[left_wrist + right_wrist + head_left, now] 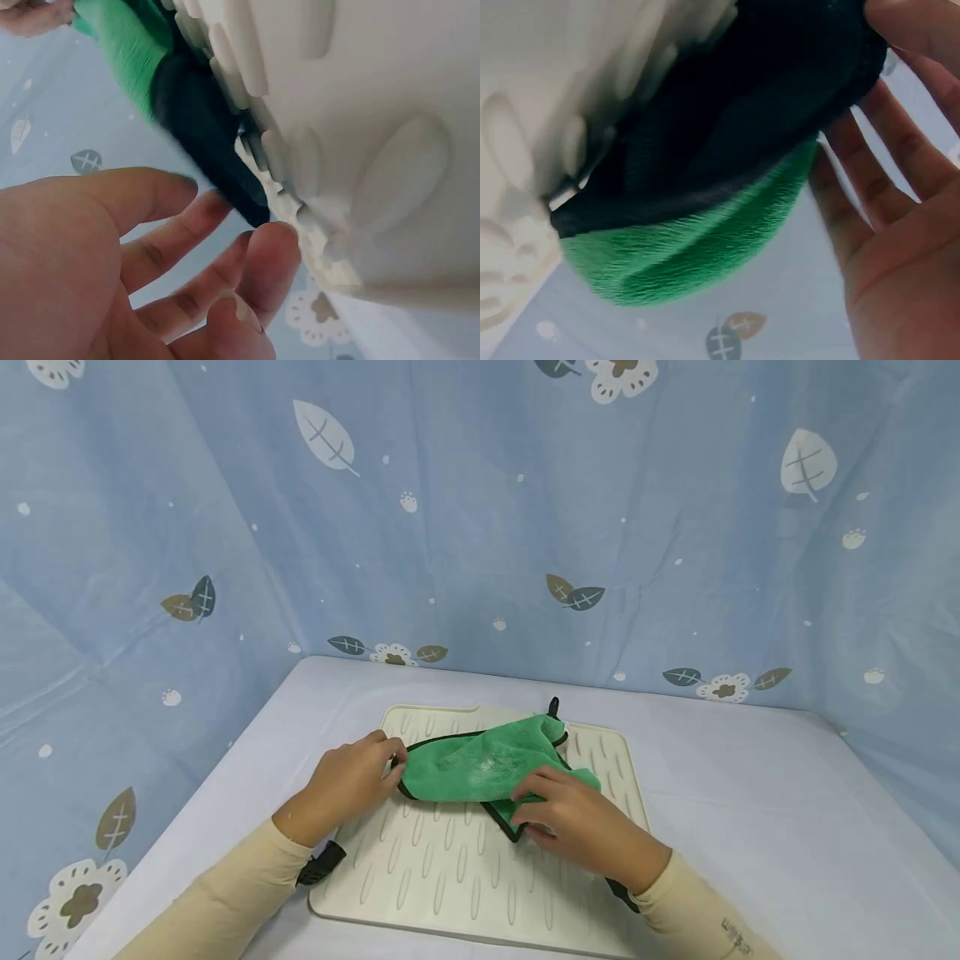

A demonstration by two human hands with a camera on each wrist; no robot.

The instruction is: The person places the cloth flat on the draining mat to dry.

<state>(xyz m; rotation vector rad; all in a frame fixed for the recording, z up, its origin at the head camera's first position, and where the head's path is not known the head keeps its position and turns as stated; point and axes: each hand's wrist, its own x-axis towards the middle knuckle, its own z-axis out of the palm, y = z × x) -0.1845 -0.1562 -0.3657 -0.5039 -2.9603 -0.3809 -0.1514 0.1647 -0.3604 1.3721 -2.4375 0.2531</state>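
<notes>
A green cleaning cloth (480, 764) with black edging lies partly folded on a cream ridged draining mat (435, 881). A pale patch marks its upper face, and a black loop (553, 707) sticks up at its far corner. My left hand (356, 777) is at the cloth's left end; in the left wrist view its loosely bent fingers (266, 255) are at the black edge, with gaps between them. Over the near right part, my right hand (570, 814) holds the cloth's edge. Thumb (915, 26) and fingers lie on opposite sides of the dark border in the right wrist view.
The mat rests on a white-covered table (735, 810). Behind and to the sides hangs a blue curtain (480, 527) printed with leaves and flowers. A black strap (322, 862) is on my left wrist, beside the mat's left edge.
</notes>
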